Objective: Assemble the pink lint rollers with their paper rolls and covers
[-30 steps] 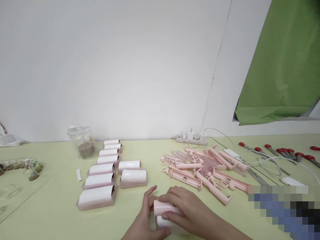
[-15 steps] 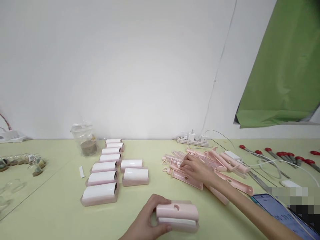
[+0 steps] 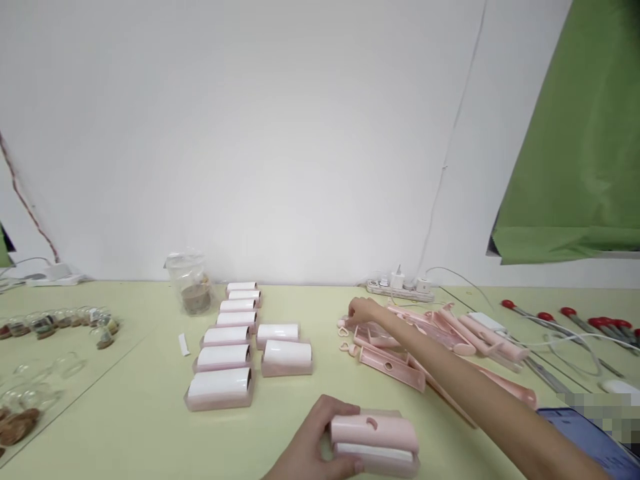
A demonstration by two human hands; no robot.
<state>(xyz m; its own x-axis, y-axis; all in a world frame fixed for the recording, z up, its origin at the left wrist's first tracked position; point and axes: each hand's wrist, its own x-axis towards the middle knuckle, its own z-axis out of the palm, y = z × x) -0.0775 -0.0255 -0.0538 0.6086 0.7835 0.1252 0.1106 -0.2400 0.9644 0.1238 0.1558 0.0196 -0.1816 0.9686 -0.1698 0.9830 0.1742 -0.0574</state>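
Note:
My left hand (image 3: 313,443) grips the left end of a pink lint-roller case (image 3: 375,439) with a white roll showing under its lid, low in the view near the table's front edge. My right hand (image 3: 364,311) reaches far across to the left edge of a heap of pink plastic parts (image 3: 430,337): handles, trays and heart-ended pieces. Its fingers are bent down onto the pieces, and I cannot make out what they pinch. Two rows of white rolls in pink cases (image 3: 225,340) lie to the left of centre.
A clear plastic cup with brown contents (image 3: 190,283) stands behind the rolls. Small glass jars (image 3: 60,323) sit at far left. A power strip (image 3: 400,287), white cables, red-handled tools (image 3: 575,317) and a phone (image 3: 590,433) occupy the right side. A green sheet (image 3: 575,167) hangs on the wall.
My right hand left the case, reached out to the pink parts heap, then shifted to its far left edge. My left hand keeps hold of the case. The view panned left.

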